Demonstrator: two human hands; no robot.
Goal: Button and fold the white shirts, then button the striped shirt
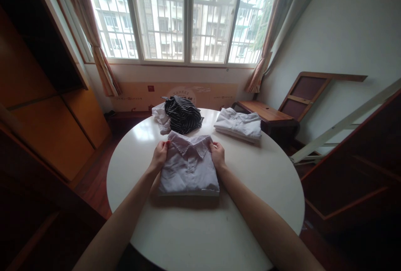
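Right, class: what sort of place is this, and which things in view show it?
Probably a room in a home. The left hand and right hand grip a folded white collared shirt on a round white table, more folded shirts lie behind, and a curtained barred window faces an apartment block.

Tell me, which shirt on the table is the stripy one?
The crumpled black garment at the back. The pale shirt being held and the folded white shirt on the right are plain.

bright backlit window [188, 16] – dim room, glare on table [150, 133], warped edges
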